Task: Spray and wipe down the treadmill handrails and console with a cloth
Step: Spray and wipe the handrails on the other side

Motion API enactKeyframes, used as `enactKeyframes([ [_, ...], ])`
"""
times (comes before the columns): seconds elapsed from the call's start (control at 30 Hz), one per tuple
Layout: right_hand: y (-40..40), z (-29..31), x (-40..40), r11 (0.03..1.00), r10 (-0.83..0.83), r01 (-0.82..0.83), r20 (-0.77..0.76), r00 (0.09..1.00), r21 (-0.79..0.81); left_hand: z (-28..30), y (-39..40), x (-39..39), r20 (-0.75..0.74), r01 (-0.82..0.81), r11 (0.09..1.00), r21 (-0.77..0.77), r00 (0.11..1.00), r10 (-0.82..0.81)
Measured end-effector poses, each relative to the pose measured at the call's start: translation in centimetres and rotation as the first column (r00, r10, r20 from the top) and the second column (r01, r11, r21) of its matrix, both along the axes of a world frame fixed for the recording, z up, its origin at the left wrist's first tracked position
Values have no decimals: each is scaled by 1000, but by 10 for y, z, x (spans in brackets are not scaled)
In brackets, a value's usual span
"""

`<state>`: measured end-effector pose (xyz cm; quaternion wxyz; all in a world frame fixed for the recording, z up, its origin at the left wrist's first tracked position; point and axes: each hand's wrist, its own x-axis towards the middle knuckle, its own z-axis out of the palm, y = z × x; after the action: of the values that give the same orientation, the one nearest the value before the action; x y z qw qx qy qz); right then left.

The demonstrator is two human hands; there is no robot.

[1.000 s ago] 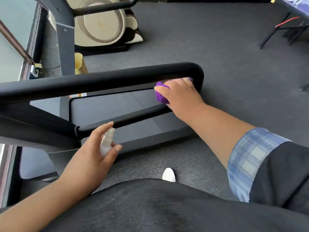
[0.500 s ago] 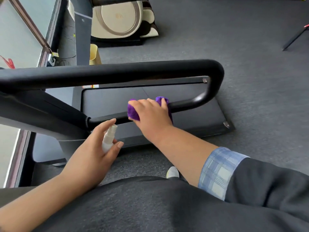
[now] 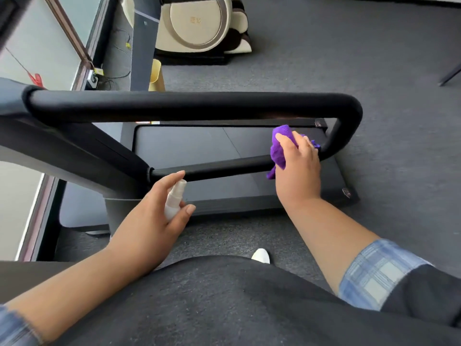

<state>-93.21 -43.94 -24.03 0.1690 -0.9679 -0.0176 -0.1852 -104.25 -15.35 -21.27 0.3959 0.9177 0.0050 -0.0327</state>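
Observation:
The treadmill's black handrail (image 3: 189, 106) loops across the view, its lower bar (image 3: 219, 167) running back to the upright post. My right hand (image 3: 298, 168) grips a purple cloth (image 3: 279, 148) wrapped over the lower bar near its curved right end. My left hand (image 3: 154, 216) holds a small white spray bottle (image 3: 173, 199) upright just below the lower bar's left end, index finger over the nozzle. The console is out of view.
The treadmill belt deck (image 3: 199, 151) lies below the rails on grey carpet (image 3: 374, 58). A cream and brown machine (image 3: 199, 23) stands behind, with a yellow bin (image 3: 156, 76) beside a grey post. A window wall (image 3: 30, 53) runs along the left.
My right hand slid the purple cloth along the lower bar, first left toward the post, then back right to the curved end. The left hand kept the bottle in place.

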Motion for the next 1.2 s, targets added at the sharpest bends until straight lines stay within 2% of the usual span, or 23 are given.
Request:
enactKeyframes([
  [0.13,36,-10,-5,996,78,-79,-23,997,-47,-4,5,-2,-21,3,1000,8,1000,-3],
  [0.23,65,-16,-21,963,269,-271,-88,959,-1,-4,3,-1,-8,23,1000,15,1000,-23],
  [0.33,78,-18,-35,882,472,-465,-159,867,80,-2,0,3,-6,52,999,9,999,-52],
  [0.4,68,-9,-33,882,462,-441,-116,879,168,-1,-1,4,-2,68,998,5,998,-68],
  [0.5,38,9,-20,920,283,-274,8,959,280,-1,-1,5,2,86,996,-3,996,-86],
  [0.6,2,19,-7,973,74,-94,105,992,210,-4,-2,4,1,96,995,-23,995,-96],
  [0.67,-11,16,-4,991,45,-57,104,994,119,-5,-3,5,-3,95,995,-29,995,-96],
  [0.8,19,-14,-18,985,164,-170,-119,979,-38,-5,-3,6,4,88,996,-14,996,-88],
  [0.93,58,-28,-22,981,194,-195,-143,971,6,-6,-3,4,17,96,995,9,995,-96],
  [1.03,83,-25,-22,938,337,-345,-164,927,-24,-8,-4,2,29,88,996,0,996,-88],
  [1.13,103,-16,-22,873,481,-485,-247,841,47,-6,-10,3,42,106,994,-30,994,-105],
  [1.2,99,-3,-18,856,514,-476,-246,821,201,-4,-14,4,44,121,992,-42,992,-119],
])
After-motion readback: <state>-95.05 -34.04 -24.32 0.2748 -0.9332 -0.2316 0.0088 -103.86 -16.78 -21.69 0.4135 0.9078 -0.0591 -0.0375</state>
